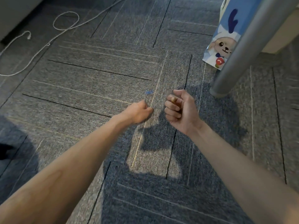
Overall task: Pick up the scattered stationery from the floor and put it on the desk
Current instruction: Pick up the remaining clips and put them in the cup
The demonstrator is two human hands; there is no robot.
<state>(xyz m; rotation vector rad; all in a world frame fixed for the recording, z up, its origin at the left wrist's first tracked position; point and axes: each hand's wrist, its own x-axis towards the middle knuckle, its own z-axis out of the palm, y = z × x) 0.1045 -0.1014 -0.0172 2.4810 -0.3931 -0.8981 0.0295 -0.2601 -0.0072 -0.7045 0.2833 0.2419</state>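
A small blue paper clip (149, 92) lies on the grey carpet just beyond my hands. My left hand (139, 112) hovers a short way below it with its fingers curled into a fist; what it holds, if anything, is hidden. My right hand (178, 109) is to the right, palm up, its fingers curled round a small brown item (174, 100) of which only the tip shows.
A round grey desk leg (239, 54) stands at the right, close to my right hand. Behind the leg leans a blue paper bag with a cartoon animal (221, 42). A white cable (48, 39) loops across the carpet at the far left.
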